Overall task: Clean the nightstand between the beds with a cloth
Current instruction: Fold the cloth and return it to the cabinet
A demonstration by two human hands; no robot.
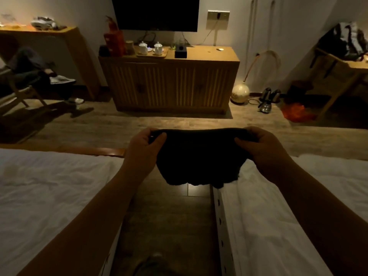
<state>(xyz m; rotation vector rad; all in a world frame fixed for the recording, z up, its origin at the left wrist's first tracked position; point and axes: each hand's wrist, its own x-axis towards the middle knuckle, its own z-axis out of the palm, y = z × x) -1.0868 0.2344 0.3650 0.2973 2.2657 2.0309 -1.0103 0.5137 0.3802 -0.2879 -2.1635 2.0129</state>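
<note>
You've got the dark cloth (199,158) stretched out in the air above the floor gap between the two white beds (49,196), your left hand (143,148) and right hand (260,146) each pinching a top corner, fingers (159,136) curled over its edge, wooden cabinet (169,84) ahead.

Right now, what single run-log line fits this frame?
left hand: grips dark cloth | right hand: grips cloth | cloth: stretched between beds | nightstand: unseen

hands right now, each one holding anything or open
Left hand: holding the cloth's top left corner.
Right hand: holding its top right corner.
</note>
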